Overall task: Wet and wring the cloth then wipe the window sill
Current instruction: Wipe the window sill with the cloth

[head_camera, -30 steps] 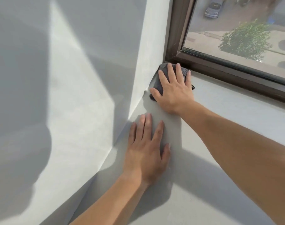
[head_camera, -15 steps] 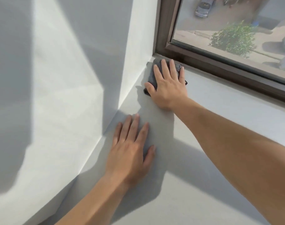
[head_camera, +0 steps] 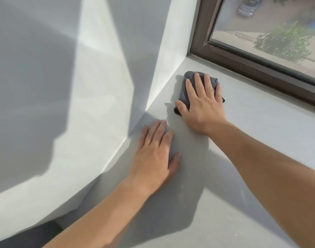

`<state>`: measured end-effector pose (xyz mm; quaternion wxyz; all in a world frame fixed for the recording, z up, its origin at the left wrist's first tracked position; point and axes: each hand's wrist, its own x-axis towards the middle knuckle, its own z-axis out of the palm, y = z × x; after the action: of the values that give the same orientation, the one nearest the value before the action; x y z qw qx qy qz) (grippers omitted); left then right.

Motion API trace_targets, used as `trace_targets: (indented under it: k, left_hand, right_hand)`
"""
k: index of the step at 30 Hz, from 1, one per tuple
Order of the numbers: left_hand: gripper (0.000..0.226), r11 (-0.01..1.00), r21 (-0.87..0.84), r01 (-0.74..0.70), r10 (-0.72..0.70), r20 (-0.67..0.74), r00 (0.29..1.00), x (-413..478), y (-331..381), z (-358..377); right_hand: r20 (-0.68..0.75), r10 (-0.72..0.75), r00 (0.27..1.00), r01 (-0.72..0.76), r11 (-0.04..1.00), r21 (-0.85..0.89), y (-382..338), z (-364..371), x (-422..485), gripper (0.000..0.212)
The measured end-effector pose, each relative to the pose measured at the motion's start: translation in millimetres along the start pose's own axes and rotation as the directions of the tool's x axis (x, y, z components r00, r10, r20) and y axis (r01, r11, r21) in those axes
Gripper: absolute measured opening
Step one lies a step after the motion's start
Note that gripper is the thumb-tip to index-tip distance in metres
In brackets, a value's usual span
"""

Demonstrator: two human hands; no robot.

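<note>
Cloth, small, dark grey, soft-piled, folded into a pad: lies on the pale grey, smooth window sill under the fingers and palm of the right hand. Its edges show past the fingertips and on the thumb side. Whether it is damp cannot be told.

Right hand: fingers straight and spread, pressing flat on the cloth, not curled round it.

Left hand: flat on bare sill, fingers straight, holding nothing. It sits on the thumb side of the right hand and nearer the person, close but apart.

Step in hand, as judged: wiping the corner end of the sill.
- Press evenly through the whole palm so the pad does not bunch.
- Push the pad fully into the joins ahead of the fingertips and on the thumb side.
- Overlap the strokes, then work outward toward the little-finger side.
- Lift the bracing left hand when the cloth reaches its patch.

Surroundings:
- Dark brown window frame, a short way beyond the right fingertips.
- White plastered side wall, on the thumb side of the right hand, meeting the sill in a corner.
- Pane above the frame, with a green bush and a parked silver car outside.
- Pale specks beside the left wrist, probably unwiped.

Obstacles: the frame and wall cut strokes short, and arm shadows may hide dust.
</note>
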<state>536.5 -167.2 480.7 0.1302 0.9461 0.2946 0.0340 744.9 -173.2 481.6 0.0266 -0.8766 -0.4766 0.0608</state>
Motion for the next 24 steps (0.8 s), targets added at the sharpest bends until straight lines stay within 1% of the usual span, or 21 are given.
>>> trace_targets:
  k: [2,4,6,7,8,10,11,12,14,15,18,20,21,22,24]
  left_hand:
    - [0.052,1.000,-0.031,0.005,-0.006,-0.024,1.000,-11.8,-1.2,-6.6]
    - [0.046,1.000,-0.020,0.009,-0.009,-0.009,1.000,-28.7,-3.4,-11.3]
    - [0.049,1.000,0.007,0.011,-0.011,0.033,0.999,-42.1,-8.4,-12.1]
    - [0.053,0.999,0.036,0.001,-0.003,0.057,0.998,-45.1,-11.7,-11.5]
    - [0.055,0.998,0.060,-0.018,0.013,0.080,0.997,-45.6,-14.2,-10.5]
    - [0.057,0.997,0.071,-0.032,0.026,0.082,0.996,-43.2,-17.3,-7.5]
    - [0.058,0.998,0.061,-0.024,0.019,0.075,0.997,-42.5,-17.4,-6.1]
    - [0.059,0.998,0.054,-0.020,0.015,0.080,0.997,-41.7,-17.3,-5.9]
    - [0.059,0.997,0.078,-0.023,0.017,0.073,0.997,-40.4,-18.1,-8.6]
    - [0.058,0.995,0.094,-0.027,0.021,0.071,0.997,-40.1,-18.9,-10.4]
    - [0.058,0.996,0.080,-0.026,0.021,0.071,0.997,-39.1,-18.2,-13.3]
    - [0.059,0.997,0.078,-0.017,0.012,0.063,0.998,-37.8,-17.8,-14.2]
    - [0.058,0.997,0.078,-0.019,0.014,0.059,0.998,-35.2,-18.3,-13.4]
    - [0.057,0.997,0.075,-0.024,0.020,0.052,0.998,-32.4,-19.5,-12.2]
    - [0.056,0.999,0.044,-0.019,0.018,0.031,0.999,-27.7,-22.2,-9.9]
  right_hand:
    - [-0.020,0.096,0.995,-0.095,0.995,0.013,30.4,-2.4,-28.2,0.079]
    - [0.025,0.215,0.976,-0.216,0.976,0.024,51.2,-6.7,-53.0,0.079]
    - [0.023,0.301,0.953,-0.301,0.953,0.008,43.2,-6.7,-55.3,0.078]
    - [0.005,0.303,0.953,-0.303,0.953,0.010,27.9,-5.9,-47.1,0.078]
    - [-0.002,0.261,0.965,-0.261,0.965,0.016,8.4,-5.0,-35.7,0.079]
    - [0.008,0.066,0.998,-0.066,0.998,-0.002,-32.3,-1.3,-12.7,0.078]
    - [0.026,-0.019,0.999,0.020,1.000,-0.010,-46.4,-0.7,-6.2,0.078]
    - [0.046,-0.059,0.997,0.060,0.998,-0.014,-51.6,-2.6,-3.6,0.077]
    - [0.051,-0.060,0.997,0.060,0.998,-0.013,-38.4,-4.5,-8.9,0.076]
    - [0.039,-0.026,0.999,0.027,1.000,-0.011,-25.9,-4.8,-19.2,0.076]
    - [0.030,0.145,0.989,-0.145,0.989,-0.008,11.9,-6.5,-59.5,0.076]
    - [0.031,0.228,0.973,-0.228,0.974,-0.004,12.5,-5.2,-67.6,0.076]
    - [0.025,0.235,0.972,-0.235,0.972,0.007,2.8,-5.1,-61.5,0.076]
    - [0.016,0.208,0.978,-0.208,0.978,0.023,-12.0,-5.5,-52.2,0.075]
    - [0.006,0.068,0.998,-0.068,0.997,0.021,-44.8,-5.1,-33.0,0.073]
